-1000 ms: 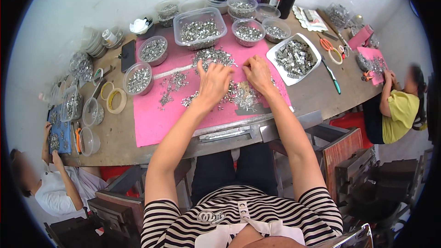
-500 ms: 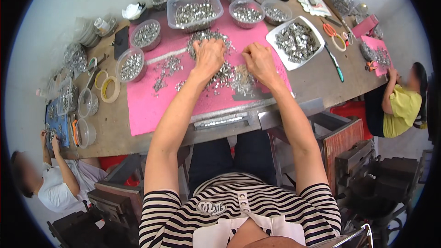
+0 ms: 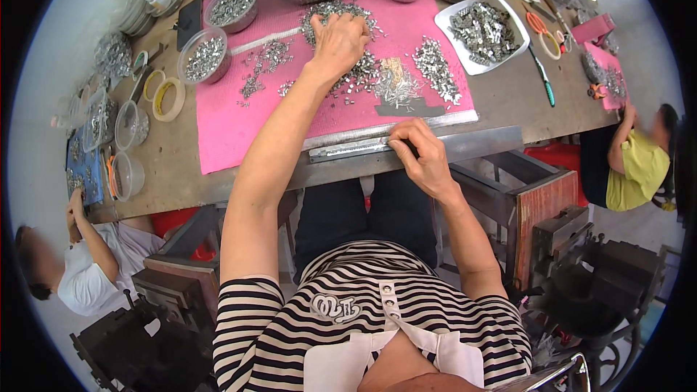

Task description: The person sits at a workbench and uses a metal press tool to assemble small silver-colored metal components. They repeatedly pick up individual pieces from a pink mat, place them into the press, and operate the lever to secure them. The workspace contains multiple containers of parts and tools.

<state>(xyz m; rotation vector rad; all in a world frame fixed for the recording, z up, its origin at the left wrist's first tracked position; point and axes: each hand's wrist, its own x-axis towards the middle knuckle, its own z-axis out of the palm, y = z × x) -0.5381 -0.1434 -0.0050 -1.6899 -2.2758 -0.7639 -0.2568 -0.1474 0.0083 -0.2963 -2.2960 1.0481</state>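
My left hand [image 3: 340, 42] rests on the heap of small shiny metal pieces [image 3: 335, 9] at the back middle of the pink mat [image 3: 232, 131]. Its fingers are curled down into the pieces, and the fingertips are hidden. At the table's front edge my right hand [image 3: 422, 152] is closed in a pinch at the right end of a long narrow metal strip [image 3: 348, 149]. Whatever is between those fingers is too small to make out. Loose thin silvery pins [image 3: 398, 87] lie between the hands, and a row of flat metal pieces [image 3: 437, 69] is to their right.
Clear tubs of metal parts [image 3: 206, 56] line the mat's left and back. A white square dish [image 3: 483, 33] of metal pieces stands right, near scissors [image 3: 543, 29] and a green-handled tool [image 3: 544, 81]. Tape rolls [image 3: 168, 99] lie left. Two people sit at the table's ends.
My right hand has come back from the mat to the metal strip at the table edge, uncovering the row of flat pieces. My left hand stays at the heap. The view has tilted down.
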